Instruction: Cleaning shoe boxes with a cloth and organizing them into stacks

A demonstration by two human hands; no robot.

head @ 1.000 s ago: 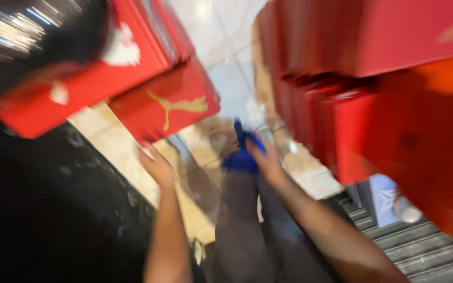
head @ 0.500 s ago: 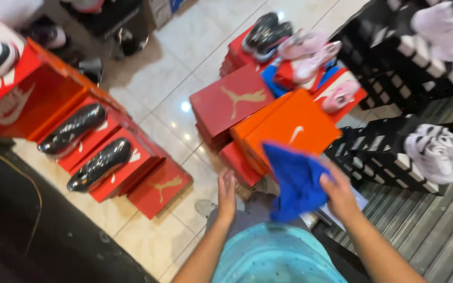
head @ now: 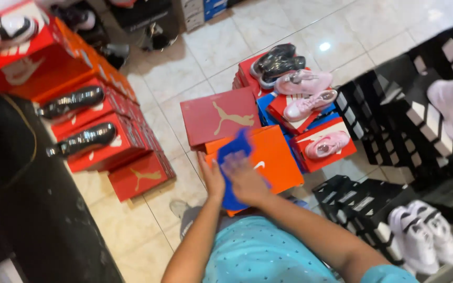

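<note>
Blue cloth pressed between both hands, directly in front of the chest and over the near corner of the orange shoebox. Right hand flat on top of the cloth, fingers spread and blurred; left hand against its left edge, palm turned inward, so the two lie together, clamped on the fabric rather than apart. Long axis of the cloth nearly upright in view, from an upper tip near the dark red shoebox down toward the wrists. Right hand the nearer to the cloth's middle, left only at its side. Fabric soft, limp, creased, matt; boxes stiff cardboard with sharp corners and smooth printed lids. Behind them, pink sneakers laid on red and blue boxes, a dark pair further back, all rounded and glossy. To the left, black shoes on a red stack; to the right, white sneakers on black-and-white boxes. Pale glossy tiled floor beneath. Teal dotted shirt at the bottom edge.
</note>
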